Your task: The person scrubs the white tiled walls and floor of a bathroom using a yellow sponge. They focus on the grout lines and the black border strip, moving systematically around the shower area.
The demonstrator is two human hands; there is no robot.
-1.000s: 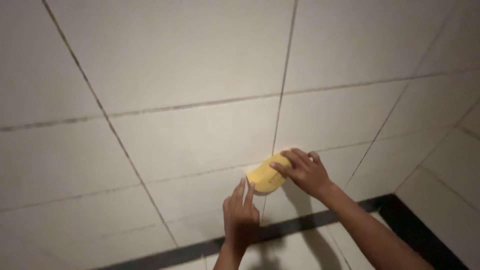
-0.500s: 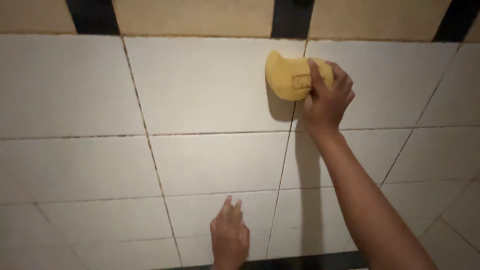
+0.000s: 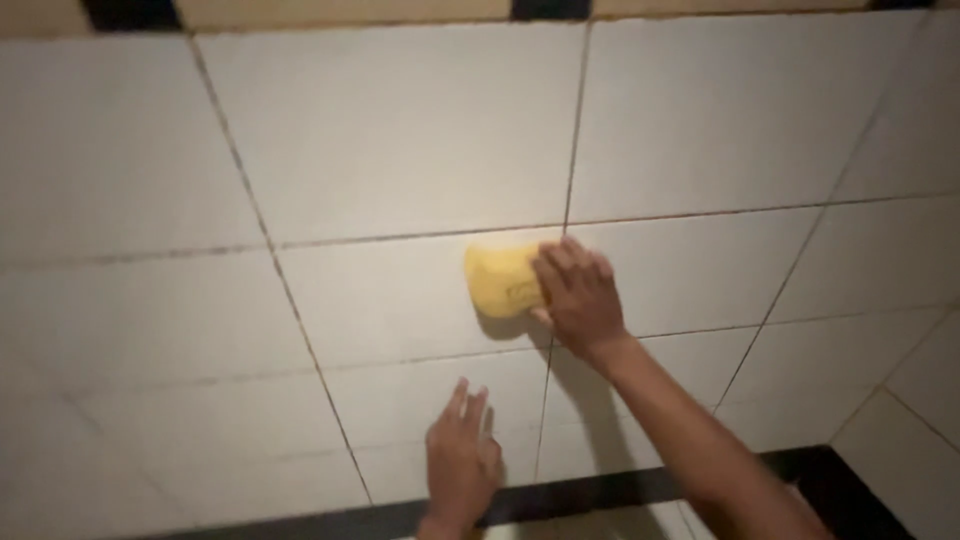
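Since half a second ago, the right hand (image 3: 578, 295) and the yellow sponge (image 3: 505, 280) have come down the tiled wall (image 3: 400, 130), from just under the dark band (image 3: 130, 12) near the top of the frame to the middle of the frame. The left hand (image 3: 460, 462) has stayed low, close to the bottom edge.

Head view: the sponge sits just left of centre, pressed flat against a pale tile, its upper edge right under a horizontal grout line (image 3: 400, 238) and its right side by a vertical one. The right hand grips it from the right, fingers curled over the sponge's right edge, the forearm running down to the lower right of the frame. A soft shadow lies just beneath sponge and wrist. The left hand rests flat on the wall at lower centre, fingers spread slightly and pointing upward, holding nothing, well below the sponge. Under it a black border strip (image 3: 600, 492) crosses the bottom of the frame. At the far right the tiles turn into a corner.
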